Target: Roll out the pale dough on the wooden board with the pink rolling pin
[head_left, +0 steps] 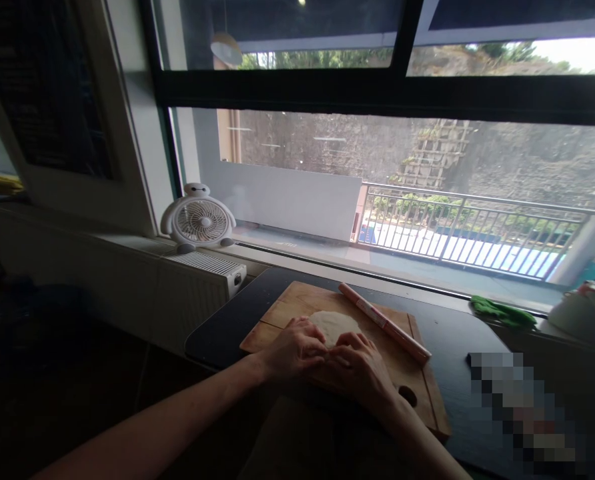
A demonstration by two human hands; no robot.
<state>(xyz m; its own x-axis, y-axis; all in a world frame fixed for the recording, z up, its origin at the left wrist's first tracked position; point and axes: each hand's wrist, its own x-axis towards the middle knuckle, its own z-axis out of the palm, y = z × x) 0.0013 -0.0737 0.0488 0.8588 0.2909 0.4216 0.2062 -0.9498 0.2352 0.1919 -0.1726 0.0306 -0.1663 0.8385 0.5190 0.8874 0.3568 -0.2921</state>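
A flattened round of pale dough [335, 327] lies on a wooden cutting board [297, 300]. My left hand [300, 347] is at the dough's near left edge, fingers curled and closed on it. Beside it, my right hand [357, 363] grips the near edge with bent fingers, and the two hands almost meet. The dough's near edge is partly hidden beneath my fingers. A long pinkish tube-shaped roll [385, 323] rests slantwise across the right part of the board, apart from both hands.
The board sits on a dark table [227, 327] by a window. A white fan [202, 223] stands on the sill at the left, above a radiator [202, 277]. A green cloth [502, 312] lies at the right, near a white pot [585, 313]. A blurred-out object [522, 407] is on the table's right side.
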